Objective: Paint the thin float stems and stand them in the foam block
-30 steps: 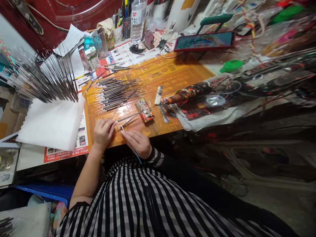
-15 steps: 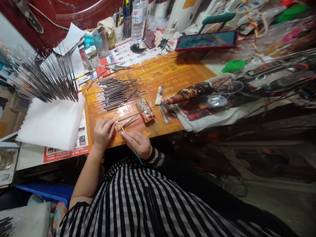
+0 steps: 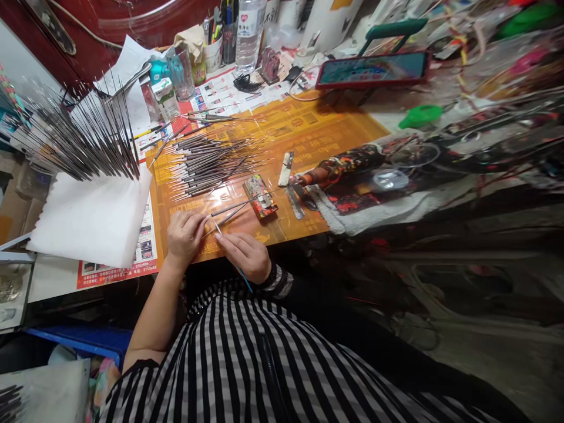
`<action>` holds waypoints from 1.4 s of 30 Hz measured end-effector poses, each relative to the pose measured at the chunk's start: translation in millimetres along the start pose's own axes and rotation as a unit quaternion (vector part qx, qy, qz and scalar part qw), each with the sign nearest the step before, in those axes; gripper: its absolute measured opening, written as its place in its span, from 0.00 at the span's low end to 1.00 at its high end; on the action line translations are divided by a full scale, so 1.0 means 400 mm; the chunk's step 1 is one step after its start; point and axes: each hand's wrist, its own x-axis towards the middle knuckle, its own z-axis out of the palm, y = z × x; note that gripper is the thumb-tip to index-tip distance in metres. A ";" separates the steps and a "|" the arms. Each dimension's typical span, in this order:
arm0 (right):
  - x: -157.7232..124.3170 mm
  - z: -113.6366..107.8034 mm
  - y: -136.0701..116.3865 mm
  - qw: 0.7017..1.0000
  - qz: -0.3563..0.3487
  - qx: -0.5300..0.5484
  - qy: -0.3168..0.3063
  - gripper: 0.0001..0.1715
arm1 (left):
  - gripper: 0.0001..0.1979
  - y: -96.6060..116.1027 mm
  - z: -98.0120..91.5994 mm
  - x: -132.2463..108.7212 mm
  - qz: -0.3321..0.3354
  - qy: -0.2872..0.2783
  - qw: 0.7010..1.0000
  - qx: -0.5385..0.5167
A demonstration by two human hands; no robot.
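View had shifted slightly since the earlier frame. Right fingers (image 3: pixel 230 244) were pinching a blue-handled brush (image 3: pixel 244 278); left fingers (image 3: pixel 196 222) were pinching a slim dark rod (image 3: pixel 231 207). Loose brushes (image 3: pixel 207 170) lay beyond the fingers on the desk (image 3: pixel 48 282).

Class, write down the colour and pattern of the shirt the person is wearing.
The shirt has black and white vertical stripes, seen best in the head view.
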 end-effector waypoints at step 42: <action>-0.017 -0.023 0.011 0.995 -0.054 0.079 0.017 0.36 | 0.12 -0.007 -0.046 -0.003 -0.058 0.003 0.997 0.051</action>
